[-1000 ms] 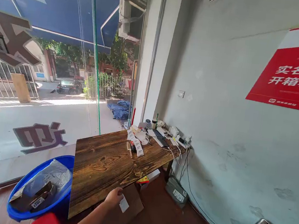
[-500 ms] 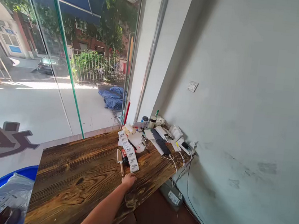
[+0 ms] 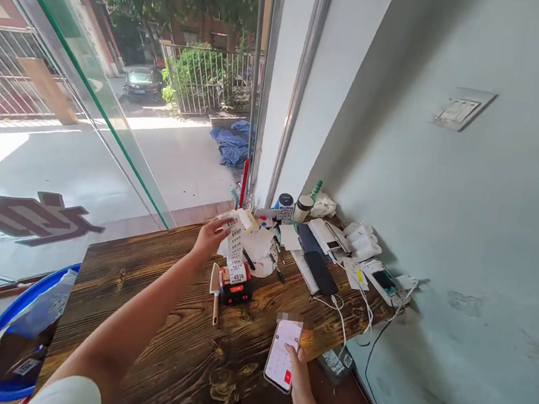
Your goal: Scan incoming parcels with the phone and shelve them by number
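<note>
My left hand (image 3: 211, 235) reaches over the wooden table, its fingers closed on the top of a strip of white number labels (image 3: 235, 250). Printed numbers such as 4016 show along the strip, which runs down to a small black and red device (image 3: 236, 293). A knife (image 3: 216, 297) with a light blade and wooden handle lies just left of that device. Near the table's front edge, my right hand (image 3: 299, 369) grips a phone (image 3: 283, 354), thumb over its lit screen, which shows a keypad and a red button.
Papers, pens (image 3: 278, 259), a dark phone-like slab (image 3: 320, 272), cups (image 3: 303, 207) and white cables (image 3: 341, 316) crowd the table's far right. A wall stands to the right, glass (image 3: 110, 136) to the left. A blue bin (image 3: 2, 333) sits beside the table's left edge.
The hand at the strip's front end has gone from there; my left hand now holds the strip at the back. My right hand with the phone has come into view. The camera has moved closer.
</note>
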The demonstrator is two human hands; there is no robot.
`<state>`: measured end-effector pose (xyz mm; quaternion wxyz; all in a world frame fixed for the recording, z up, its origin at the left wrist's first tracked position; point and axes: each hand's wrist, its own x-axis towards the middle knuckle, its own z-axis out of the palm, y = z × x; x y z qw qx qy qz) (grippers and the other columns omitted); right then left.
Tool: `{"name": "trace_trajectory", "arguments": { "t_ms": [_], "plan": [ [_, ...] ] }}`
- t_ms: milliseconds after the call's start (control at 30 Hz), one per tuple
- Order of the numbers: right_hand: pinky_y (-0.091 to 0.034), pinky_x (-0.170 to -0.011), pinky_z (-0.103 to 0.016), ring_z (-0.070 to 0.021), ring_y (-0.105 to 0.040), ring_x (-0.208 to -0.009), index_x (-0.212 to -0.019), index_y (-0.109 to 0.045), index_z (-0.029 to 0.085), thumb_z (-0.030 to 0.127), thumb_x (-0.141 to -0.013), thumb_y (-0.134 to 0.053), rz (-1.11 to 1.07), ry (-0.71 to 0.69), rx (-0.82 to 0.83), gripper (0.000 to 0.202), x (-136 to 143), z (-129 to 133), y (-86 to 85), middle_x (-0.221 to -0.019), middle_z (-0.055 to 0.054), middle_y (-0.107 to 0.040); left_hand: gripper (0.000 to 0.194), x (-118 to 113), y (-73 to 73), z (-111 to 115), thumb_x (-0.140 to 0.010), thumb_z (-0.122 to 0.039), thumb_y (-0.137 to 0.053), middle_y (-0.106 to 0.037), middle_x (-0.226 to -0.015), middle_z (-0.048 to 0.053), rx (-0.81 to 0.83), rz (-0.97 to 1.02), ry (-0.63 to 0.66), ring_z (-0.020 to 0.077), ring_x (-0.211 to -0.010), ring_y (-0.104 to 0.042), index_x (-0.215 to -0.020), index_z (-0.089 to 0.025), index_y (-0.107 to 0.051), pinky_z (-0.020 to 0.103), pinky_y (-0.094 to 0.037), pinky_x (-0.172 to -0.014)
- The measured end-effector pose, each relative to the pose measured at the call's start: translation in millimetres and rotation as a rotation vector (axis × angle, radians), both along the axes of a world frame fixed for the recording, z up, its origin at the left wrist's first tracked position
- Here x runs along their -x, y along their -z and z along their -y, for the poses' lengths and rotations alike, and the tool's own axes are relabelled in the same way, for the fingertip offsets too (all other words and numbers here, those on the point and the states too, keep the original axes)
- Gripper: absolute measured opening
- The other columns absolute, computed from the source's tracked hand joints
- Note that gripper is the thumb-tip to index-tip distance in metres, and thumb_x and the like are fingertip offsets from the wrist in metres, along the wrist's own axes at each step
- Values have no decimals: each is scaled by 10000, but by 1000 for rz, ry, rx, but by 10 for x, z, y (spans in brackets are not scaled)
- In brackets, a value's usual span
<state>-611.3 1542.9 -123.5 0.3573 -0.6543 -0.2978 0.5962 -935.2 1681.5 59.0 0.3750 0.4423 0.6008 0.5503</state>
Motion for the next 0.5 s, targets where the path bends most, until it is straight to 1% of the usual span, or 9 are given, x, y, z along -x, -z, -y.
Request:
{"name": "trace_trajectory", "arguments": {
  "t_ms": [67,133,200,267,333,400,433,500],
  "plan": [
    [-595,-743,-363,-189,-689,-810,-999,-645,139,269,-973,-615,-6,-48,9,136,87,-265,102,-921,-23,-693,546,171,-202,-232,-720,-362,-763,-641,-1228,119,-68,-9,-51,261,-1116,-605,-1197,-116,-662,455,-453,-1035],
    [-594,-725,-352,-181,-687,-780,-989,-646,139,265,-968,-623,10,-102,14,130,143,-429,188,-902,-18,-694,491,259,-345,-410,-732,-278,-735,-659,-1194,103,-108,-24,-97,262,-1130,-591,-1196,-132,-664,470,-441,-1048],
    [-594,-709,-347,-177,-683,-763,-996,-646,140,273,-966,-626,49,-154,15,138,159,-512,255,-909,-20,-693,473,296,-440,-535,-744,-195,-689,-667,-1187,90,-135,-40,-127,260,-1162,-571,-1213,-143,-656,476,-423,-1066],
    [-591,-717,-353,-182,-679,-783,-1000,-646,140,274,-959,-637,117,-196,2,140,144,-545,302,-934,-26,-689,507,316,-491,-612,-751,-134,-643,-650,-1235,84,-156,-50,-140,254,-1211,-541,-1258,-141,-627,473,-404,-1083],
    [-587,-738,-365,-190,-674,-812,-989,-650,143,271,-947,-652,202,-228,-21,134,112,-555,323,-949,-28,-685,527,337,-482,-639,-750,-106,-623,-629,-1283,79,-152,-54,-146,248,-1255,-514,-1276,-140,-612,461,-381,-1105],
    [-580,-766,-379,-198,-670,-838,-993,-653,153,273,-942,-658,286,-247,-54,131,79,-555,316,-968,-31,-684,492,361,-392,-611,-758,-108,-624,-639,-1271,78,-100,-52,-153,246,-1255,-522,-1249,-141,-631,451,-367,-1118],
    [-576,-785,-389,-203,-668,-857,-1002,-653,158,274,-941,-657,325,-251,-76,131,64,-551,301,-984,-35,-683,464,371,-315,-575,-767,-116,-626,-654,-1244,83,-58,-48,-156,246,-1229,-545,-1230,-138,-642,448,-375,-1112],
    [-558,-844,-426,-222,-657,-921,-1027,-651,166,271,-936,-660,400,-248,-130,139,45,-535,252,-1029,-45,-675,450,378,-101,-457,-784,-129,-636,-685,-1172,95,42,-41,-158,246,-1135,-611,-1233,-132,-635,450,-422,-1071]
  ]
}}
